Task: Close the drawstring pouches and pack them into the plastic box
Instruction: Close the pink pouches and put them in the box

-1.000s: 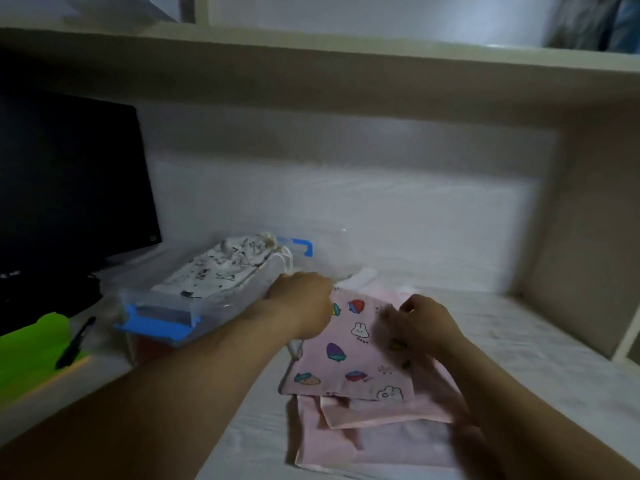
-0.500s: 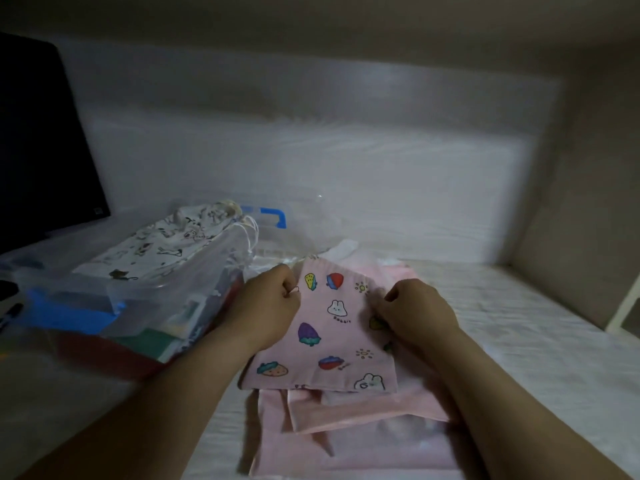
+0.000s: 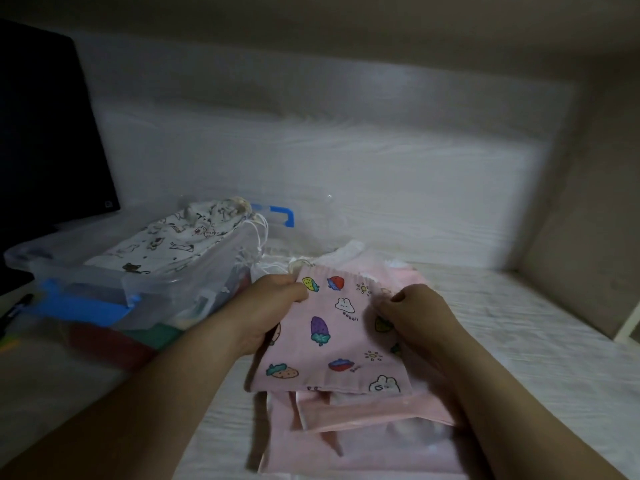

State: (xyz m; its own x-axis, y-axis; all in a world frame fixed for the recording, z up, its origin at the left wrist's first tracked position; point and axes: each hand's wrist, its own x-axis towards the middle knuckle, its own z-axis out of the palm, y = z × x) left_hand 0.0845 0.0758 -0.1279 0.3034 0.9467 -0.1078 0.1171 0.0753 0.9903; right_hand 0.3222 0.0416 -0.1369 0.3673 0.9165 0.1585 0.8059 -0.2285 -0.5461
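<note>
**A:** Where's the pink pouch (image 3: 332, 337)?

**B:** Mid-view, raised above the pink stack (image 3: 363, 445). The left hand (image 3: 273, 306) pinches its ten o'clock edge and the right hand (image 3: 415, 317) curls on the three o'clock edge, so both are clamped on cloth.

**A:** Closed?

**B:** The mouth looks flat and wide (the cord (image 3: 301, 263) peeks out at eleven o'clock). I'd pin the channel with one hand and draw the cord evenly with the other.

**A:** Then?

**B:** The plastic box (image 3: 194, 285) sits at nine o'clock, with a white printed pouch (image 3: 173, 240) already up to its rim. Lay this one flat on top and tuck the cords inside.
</note>
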